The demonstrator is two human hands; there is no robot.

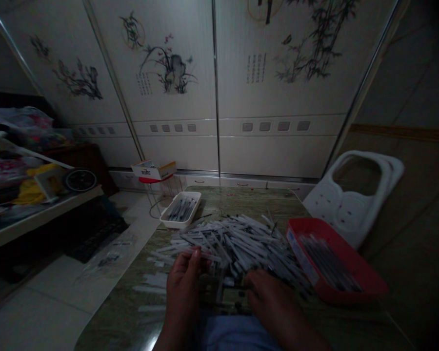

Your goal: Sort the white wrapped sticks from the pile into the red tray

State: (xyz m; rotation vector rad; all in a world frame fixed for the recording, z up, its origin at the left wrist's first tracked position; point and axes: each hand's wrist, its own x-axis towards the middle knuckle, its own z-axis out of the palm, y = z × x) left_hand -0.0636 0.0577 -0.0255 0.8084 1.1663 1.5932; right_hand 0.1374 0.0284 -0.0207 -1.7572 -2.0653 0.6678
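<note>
A wide pile of slim, whitish translucent pens point(241, 239), some with dark ends, lies on the table. At the near left edge of the pile, my left hand point(185, 275) is closed, with a pale pen point(208, 256) pinched between thumb and fingers. My right hand point(265, 292) rests low at the front of the pile, its fingers curled together. A thin dark piece point(236, 287) shows by its fingertips; whether the hand grips it is too dim to see. More pale pens point(153, 282) lie loosely left of my left hand.
A white tray point(181, 224) of dark-cored pens stands at the back left. On the right is a red basket point(373, 287) with more pens. Beyond the marbled tabletop point(117, 312) are a folded white chair point(351, 204) and a box point(153, 170) on a red stool.
</note>
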